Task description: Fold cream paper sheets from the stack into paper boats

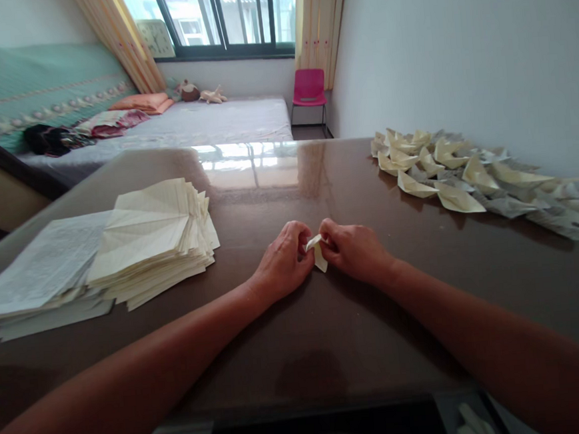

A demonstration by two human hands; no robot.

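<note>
Between my two hands is a small folded piece of cream paper (pixel 320 260), held just above the brown tabletop. My left hand (pixel 288 256) is closed on its left side, thumb and fingers pinching it. On the right side my right hand (pixel 348 247) pinches the same paper with curled fingers. Part of the paper is hidden by the fingers. A thick stack of cream paper sheets (pixel 142 225) lies to the left of my hands, its top sheet creased. At the right stands a group of folded paper boats (pixel 461 197), some cream and some printed grey.
Printed sheets (pixel 42 263) lie at the table's left, partly under the cream stack. The glossy brown table (pixel 279 338) reflects the window. Beyond its far edge are a bed (pixel 242 120) and a pink chair (pixel 309 88). A white wall (pixel 457 50) runs along the right.
</note>
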